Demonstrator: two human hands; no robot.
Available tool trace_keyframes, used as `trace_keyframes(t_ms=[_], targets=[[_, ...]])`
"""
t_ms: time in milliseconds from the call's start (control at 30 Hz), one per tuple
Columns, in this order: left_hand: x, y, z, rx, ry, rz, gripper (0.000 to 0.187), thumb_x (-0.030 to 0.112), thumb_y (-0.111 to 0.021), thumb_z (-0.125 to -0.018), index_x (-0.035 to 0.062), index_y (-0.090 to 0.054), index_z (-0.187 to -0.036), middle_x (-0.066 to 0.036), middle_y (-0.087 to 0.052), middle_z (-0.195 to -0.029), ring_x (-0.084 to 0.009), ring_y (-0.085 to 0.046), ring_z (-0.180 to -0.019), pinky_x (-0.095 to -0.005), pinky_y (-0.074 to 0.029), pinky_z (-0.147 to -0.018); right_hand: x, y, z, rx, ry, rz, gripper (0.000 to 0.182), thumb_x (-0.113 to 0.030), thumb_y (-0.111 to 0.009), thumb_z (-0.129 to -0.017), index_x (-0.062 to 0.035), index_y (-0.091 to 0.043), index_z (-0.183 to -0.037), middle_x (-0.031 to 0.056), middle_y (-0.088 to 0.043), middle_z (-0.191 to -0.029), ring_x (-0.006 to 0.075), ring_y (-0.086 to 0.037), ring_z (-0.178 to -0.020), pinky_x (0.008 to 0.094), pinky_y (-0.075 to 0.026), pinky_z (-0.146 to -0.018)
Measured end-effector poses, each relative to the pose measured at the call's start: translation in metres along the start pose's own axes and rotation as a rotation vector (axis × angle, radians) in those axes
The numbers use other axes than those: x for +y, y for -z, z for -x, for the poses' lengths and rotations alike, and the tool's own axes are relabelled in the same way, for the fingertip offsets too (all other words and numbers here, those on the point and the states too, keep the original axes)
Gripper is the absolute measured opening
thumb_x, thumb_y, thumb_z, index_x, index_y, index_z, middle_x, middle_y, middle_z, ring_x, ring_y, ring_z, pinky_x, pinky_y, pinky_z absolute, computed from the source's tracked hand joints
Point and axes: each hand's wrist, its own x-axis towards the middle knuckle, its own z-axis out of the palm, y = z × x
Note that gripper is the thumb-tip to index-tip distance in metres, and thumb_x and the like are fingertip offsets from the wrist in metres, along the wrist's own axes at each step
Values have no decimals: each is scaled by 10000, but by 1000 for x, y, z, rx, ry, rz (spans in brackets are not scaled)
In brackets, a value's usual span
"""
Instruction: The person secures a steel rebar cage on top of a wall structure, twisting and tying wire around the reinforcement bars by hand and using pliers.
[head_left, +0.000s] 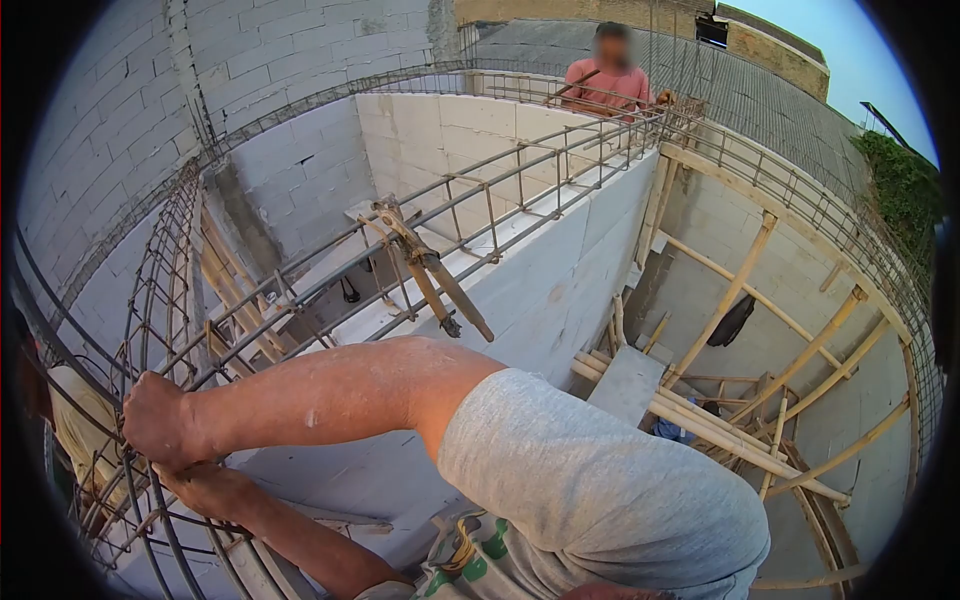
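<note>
**A:** Rebar cage (160, 300), rooftop wall — where's it sit rel. to you?

**B:** Runs along top of the block wall (560, 280), bending round the corner at your left. Your right hand (158, 420) is at the corner section, fist clenched round a bar. Your left hand (205, 487) sits just below it, touching the cage; fingers seem wrapped on a bar too, but partly hidden behind your right wrist, so can't say for sure.

**A:** How will it handle?

**B:** Judging by looks: steel, stiff, heavy as a whole. Long runs likely flex a bit; the closely spaced hoops won't. Bars look ribbed and rusty, so decent grip, rough on bare skin. Tied joints could slide if you yank hard.

**A:** Where do you take hold?

**B:** On a long bar near a hoop crossing, about where your right fist is now. Mid-span would probably spring more.

**A:** Anything else nearby?

**B:** Long-handled tool (430, 270) rests across the cage farther along, well apart from both hands. Another person in a pink shirt (608, 85) stands at the far corner. Bamboo props (740, 290) brace the wall on the drop to your right.

**A:** Brands, labels, writing?

**B:** None readable. Printed pattern on cloth at your waist (470, 560), no legible text. Blocks and bars show no markings at this res.
</note>
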Motion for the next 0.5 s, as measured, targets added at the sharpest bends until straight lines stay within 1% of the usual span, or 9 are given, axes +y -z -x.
trace_keyframes(t_ms=[33, 133, 233, 333, 433, 500], targets=[[-4, 3, -1, -7, -24, -11, 309, 224, -458, -969, -10, -518, -1162, -97, -549, -1101, -195, -557, -995, -323, -442, -866, -1, 3, -1, -27, -21, -14, 226, -278, -683, -641, -104, -727, -780, 99, -688, -846, 242, -664, -851, 367, -489, -706], [-9, 8, -4, -22, -47, -46, 310, 233, -462, -968, 0, -526, -1162, -83, -546, -1063, -175, -547, -983, -304, -433, -869, -5, 5, 0, -11, -103, -76, 216, -266, -694, -640, -100, -728, -775, 98, -692, -841, 235, -667, -861, 350, -497, -693], [-8, 9, -6, -21, -64, -218, 301, 228, -446, -970, -2, -529, -1146, -75, -544, -1045, -161, -535, -965, -293, -424, -867, -8, -10, 0, 79, -154, -104, 212, -254, -703, -624, -100, -728, -768, 90, -690, -836, 243, -666, -846, 353, -500, -686], [-6, 10, -6, -59, -62, -192, 294, 208, -430, -970, -11, -529, -1138, -77, -542, -1054, -161, -527, -963, -288, -420, -864, -7, -23, 1, 98, -179, -100, 211, -293, -674, -674, -130, -734, -795, 61, -699, -856, 234, -662, -862, 376, -485, -712], [-3, 7, -3, -20, -111, -261, 325, 189, -430, -961, -47, -539, -1155, -101, -553, -1087, -186, -538, -1002, -318, -432, -891, -7, -36, 2, 212, -112, -37, 202, -291, -659, -685, -134, -734, -788, 56, -699, -863, 237, -657, -863, 388, -475, -694], [1, 0, 2, -19, -100, -188, 320, 178, -420, -962, -50, -536, -1154, -101, -550, -1093, -186, -537, -1006, -318, -431, -895, -6, -34, 6, 232, -10, 68, 196, -284, -648, -692, -139, -735, -791, 52, -700, -871, 236, -655, -857, 388, -466, -684]])
